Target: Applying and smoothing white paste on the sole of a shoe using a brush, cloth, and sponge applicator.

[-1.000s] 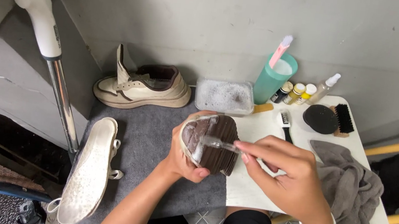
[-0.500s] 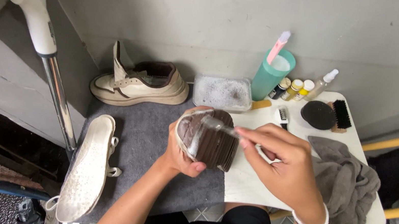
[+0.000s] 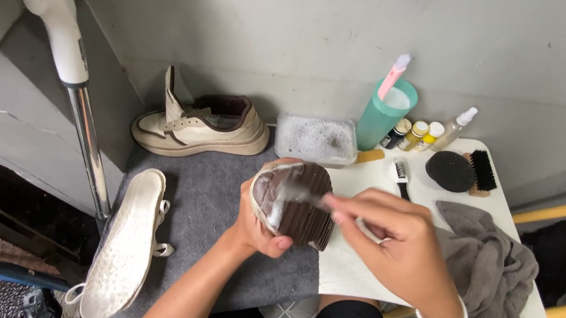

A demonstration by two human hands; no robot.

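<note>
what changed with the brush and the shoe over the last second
The right hand has drawn the small brush up the brown ribbed shoe sole, from its lower edge to the foamy middle. The left hand still holds that shoe, sole up. The cream shoe, soapy tub and grey cloth stayed put.

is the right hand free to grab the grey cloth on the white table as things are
Probably not without letting go first: the right hand is closed on a brush pressed to the sole of the shoe that the left hand holds. The grey cloth lies just beside it, with nothing in between.
</note>
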